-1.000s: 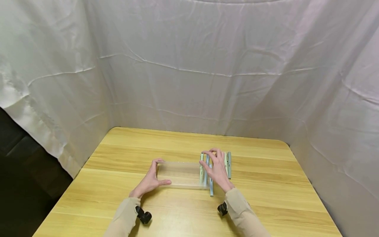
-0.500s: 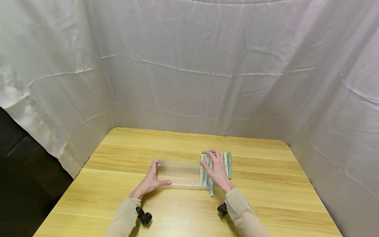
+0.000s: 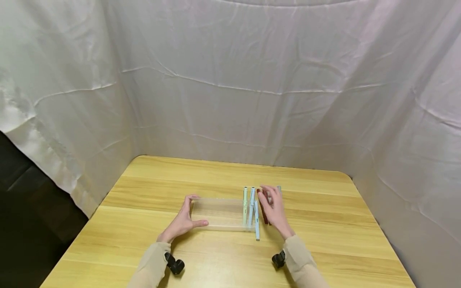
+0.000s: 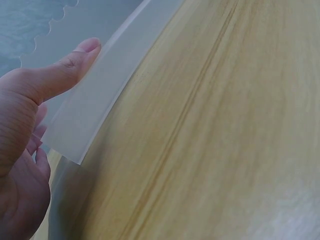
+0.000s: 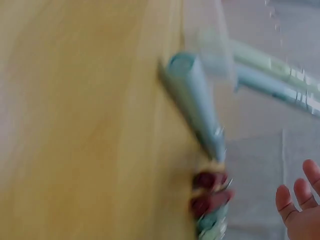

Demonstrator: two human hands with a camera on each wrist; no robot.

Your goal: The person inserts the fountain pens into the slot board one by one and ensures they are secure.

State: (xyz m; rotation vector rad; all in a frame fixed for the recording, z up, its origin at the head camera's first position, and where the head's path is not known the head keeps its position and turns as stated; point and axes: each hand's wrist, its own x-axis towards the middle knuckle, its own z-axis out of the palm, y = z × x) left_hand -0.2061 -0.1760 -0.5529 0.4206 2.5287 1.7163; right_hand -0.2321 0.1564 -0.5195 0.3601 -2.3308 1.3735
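Note:
My left hand (image 3: 185, 218) grips the left end of a clear plastic box (image 3: 225, 228), thumb along its near wall, as the left wrist view also shows. A light green pen (image 3: 245, 206) and a light blue pen (image 3: 252, 196) lie side by side in the box's right end. Another light blue pen (image 3: 257, 228) lies just beyond that end. To the right, my right hand (image 3: 275, 210) hovers over several more pens with its fingers apart and nothing between them. Two dark red pens (image 5: 210, 190) show beside it, then teal and green ones (image 5: 212, 225), partly hidden under the hand in the head view.
The wooden table (image 3: 324, 240) extends around the box and pens. Pale curtains (image 3: 230, 112) hang behind it and along both sides. Each wrist carries a small black camera (image 3: 174, 264).
My right hand has moved right, away from the blue pens, and the dark red pens it covered now show. My left hand and the box have stayed in place.

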